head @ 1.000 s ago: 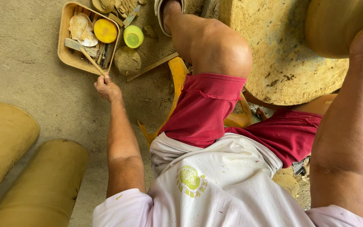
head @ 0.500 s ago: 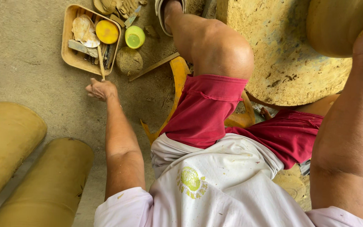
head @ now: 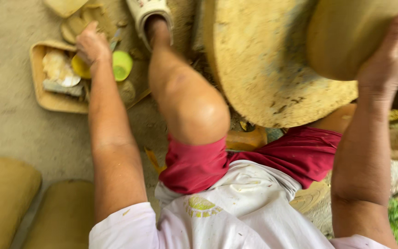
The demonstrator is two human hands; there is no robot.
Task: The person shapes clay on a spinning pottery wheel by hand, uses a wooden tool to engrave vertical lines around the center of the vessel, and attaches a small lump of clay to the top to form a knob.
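My left hand (head: 92, 45) reaches out over a tan tray (head: 47, 99) on the ground, fingers curled above a small yellow bowl (head: 79, 69) and beside a green cup (head: 122, 65); the blur hides what, if anything, it grips. The tray holds pale scraps and a flat tool. My right hand (head: 390, 57) rests flat against the side of a clay pot (head: 346, 34) at the upper right, steadying it. The pot sits on a large round clay-caked wheel (head: 263, 69).
My bare knee (head: 192, 108) in red shorts rises in the middle, with a sandalled foot (head: 149, 11) at the top. Two rounded clay forms (head: 5, 198) lie at the lower left. An orange stool edge (head: 247, 138) shows under the leg. Sandy ground lies around.
My left hand moved from the ground beside the tray up and over the tray's bowls. The camera shifted closer. The right hand stays on the pot.
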